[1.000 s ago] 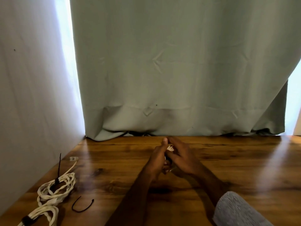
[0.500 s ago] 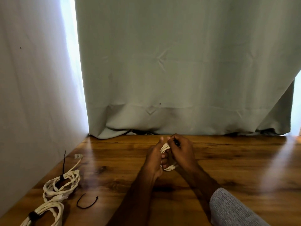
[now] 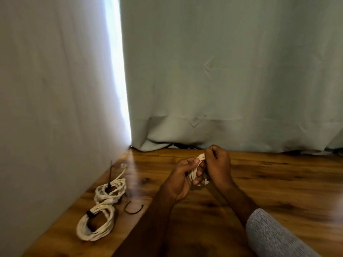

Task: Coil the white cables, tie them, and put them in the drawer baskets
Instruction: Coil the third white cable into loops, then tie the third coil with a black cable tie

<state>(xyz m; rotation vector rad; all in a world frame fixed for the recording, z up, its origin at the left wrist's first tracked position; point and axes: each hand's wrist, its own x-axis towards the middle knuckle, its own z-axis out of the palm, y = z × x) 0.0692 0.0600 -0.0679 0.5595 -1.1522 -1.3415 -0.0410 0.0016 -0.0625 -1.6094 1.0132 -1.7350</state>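
Small white cable coil point(image 3: 197, 170) sits between your hands above wooden counter point(image 3: 278, 182), long axis near-to-far. Left hand point(image 3: 182, 180) grip curled round coil's near part; right hand point(image 3: 217, 164) grip pinches far end.

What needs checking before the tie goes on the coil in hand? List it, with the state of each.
1. Coil gripped by left hand: ok.
2. Right hand pinching the coil's top: ok.
3. Tie already round this coil: cannot tell, the fingers hide it.
4. Spare black tie loose on the table: ok.
5. Two finished coils tied, lying by the wall: ok.
6. Drawer baskets in view: not ok.
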